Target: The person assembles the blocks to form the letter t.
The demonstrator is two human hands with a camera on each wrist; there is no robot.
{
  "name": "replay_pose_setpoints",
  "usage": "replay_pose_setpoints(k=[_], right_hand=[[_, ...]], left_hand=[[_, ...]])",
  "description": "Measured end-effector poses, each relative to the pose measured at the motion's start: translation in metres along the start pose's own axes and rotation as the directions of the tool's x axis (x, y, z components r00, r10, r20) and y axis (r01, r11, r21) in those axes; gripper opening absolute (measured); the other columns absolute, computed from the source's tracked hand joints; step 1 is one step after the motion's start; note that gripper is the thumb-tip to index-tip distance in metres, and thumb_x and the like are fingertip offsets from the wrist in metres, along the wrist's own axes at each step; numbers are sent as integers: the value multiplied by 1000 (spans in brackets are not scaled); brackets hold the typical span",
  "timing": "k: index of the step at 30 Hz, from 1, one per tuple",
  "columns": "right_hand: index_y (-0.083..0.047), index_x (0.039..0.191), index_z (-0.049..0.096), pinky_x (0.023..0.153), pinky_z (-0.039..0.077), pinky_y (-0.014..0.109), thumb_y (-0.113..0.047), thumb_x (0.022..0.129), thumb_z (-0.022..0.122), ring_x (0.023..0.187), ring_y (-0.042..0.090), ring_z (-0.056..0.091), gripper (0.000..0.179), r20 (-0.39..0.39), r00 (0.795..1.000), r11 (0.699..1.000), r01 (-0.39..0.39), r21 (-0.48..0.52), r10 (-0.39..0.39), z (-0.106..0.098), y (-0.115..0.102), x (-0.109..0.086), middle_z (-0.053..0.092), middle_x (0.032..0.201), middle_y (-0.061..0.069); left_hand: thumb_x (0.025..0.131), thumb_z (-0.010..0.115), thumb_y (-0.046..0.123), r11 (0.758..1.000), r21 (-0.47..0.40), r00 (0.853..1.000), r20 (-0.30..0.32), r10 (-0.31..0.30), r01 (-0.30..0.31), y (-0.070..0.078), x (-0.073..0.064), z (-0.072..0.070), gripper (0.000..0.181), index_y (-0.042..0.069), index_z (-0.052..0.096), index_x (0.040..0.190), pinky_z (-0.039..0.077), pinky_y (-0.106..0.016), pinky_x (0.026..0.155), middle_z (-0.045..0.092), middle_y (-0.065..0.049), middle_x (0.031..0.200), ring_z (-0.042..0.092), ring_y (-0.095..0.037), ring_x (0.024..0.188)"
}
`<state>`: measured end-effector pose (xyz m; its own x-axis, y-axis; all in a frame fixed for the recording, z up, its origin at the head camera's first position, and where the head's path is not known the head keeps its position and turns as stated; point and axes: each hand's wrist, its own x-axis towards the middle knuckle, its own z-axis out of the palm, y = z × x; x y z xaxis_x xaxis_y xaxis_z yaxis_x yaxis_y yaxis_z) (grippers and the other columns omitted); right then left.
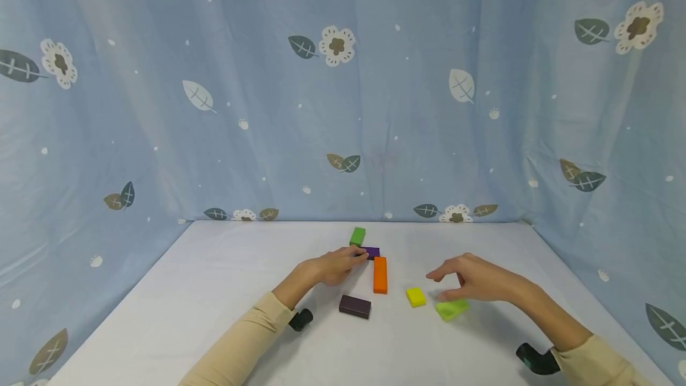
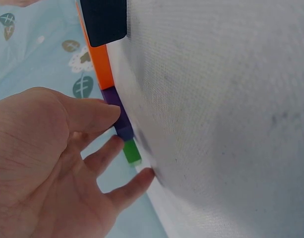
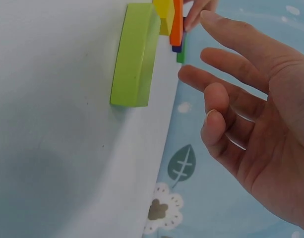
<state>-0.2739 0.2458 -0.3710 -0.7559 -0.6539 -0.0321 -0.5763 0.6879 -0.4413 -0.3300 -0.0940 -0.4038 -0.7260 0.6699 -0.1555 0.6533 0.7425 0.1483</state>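
Note:
My left hand (image 1: 339, 264) pinches the purple block (image 1: 372, 252) at its left part. In the left wrist view the thumb lies against the purple block (image 2: 121, 116), and one fingertip is right at its end by the green block (image 2: 132, 151). The orange block (image 1: 380, 275) stands end-on at the purple one's near right corner. To the right, my right hand (image 1: 477, 279) hovers with loosely bent fingers, holding nothing. Beneath it lies the lime-green block (image 1: 452, 310), seen apart from the fingers in the right wrist view. A small yellow block (image 1: 415, 297) lies just left of it.
A dark brown block (image 1: 355, 307) lies on the white tabletop (image 1: 161, 314), nearer than the orange one. Blue patterned curtain (image 1: 375, 106) rises behind the table and along both sides. Black wrist cameras hang below each forearm.

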Motion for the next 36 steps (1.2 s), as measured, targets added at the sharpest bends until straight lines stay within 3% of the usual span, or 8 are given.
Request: replay_pose_setpoints(k=[7, 14, 28, 36], right_hand=[[-16, 124, 69, 54, 43, 19, -38, 82, 78, 55, 2, 45, 48, 1, 1000, 1000, -15, 4, 15, -2, 6, -8, 73, 116, 4], [-11, 125, 67, 52, 43, 19, -35, 82, 79, 54, 0, 42, 51, 11, 999, 998, 36, 60, -37, -5, 12, -17, 71, 119, 9], [-11, 128, 66, 52, 43, 19, -31, 81, 79, 56, -1, 43, 52, 48, 998, 993, 38, 110, -43, -8, 22, -24, 68, 123, 10], [-11, 126, 67, 54, 44, 19, -26, 81, 80, 58, 0, 43, 49, 82, 997, 991, 0, 137, -12, -6, 23, -22, 68, 125, 9]], left_hand=[[105, 42, 9, 1000, -20, 1000, 2, -12, 13, 1, -1, -1, 51, 15, 32, 154, 32, -43, 118, 31, -2, 158, 35, -24, 144], [105, 42, 9, 1000, -13, 1000, -3, 0, -1, 0, -1, 0, 51, 14, 32, 154, 34, -44, 117, 32, -3, 157, 36, -24, 143], [104, 43, 10, 999, 35, 1000, -11, 11, -11, -3, 2, 3, 51, 15, 33, 154, 36, -46, 116, 32, -3, 157, 37, -25, 143], [104, 43, 9, 1000, 17, 1000, -9, 5, -4, -2, 1, 2, 51, 14, 33, 154, 34, -46, 117, 32, -3, 157, 37, -25, 143]])
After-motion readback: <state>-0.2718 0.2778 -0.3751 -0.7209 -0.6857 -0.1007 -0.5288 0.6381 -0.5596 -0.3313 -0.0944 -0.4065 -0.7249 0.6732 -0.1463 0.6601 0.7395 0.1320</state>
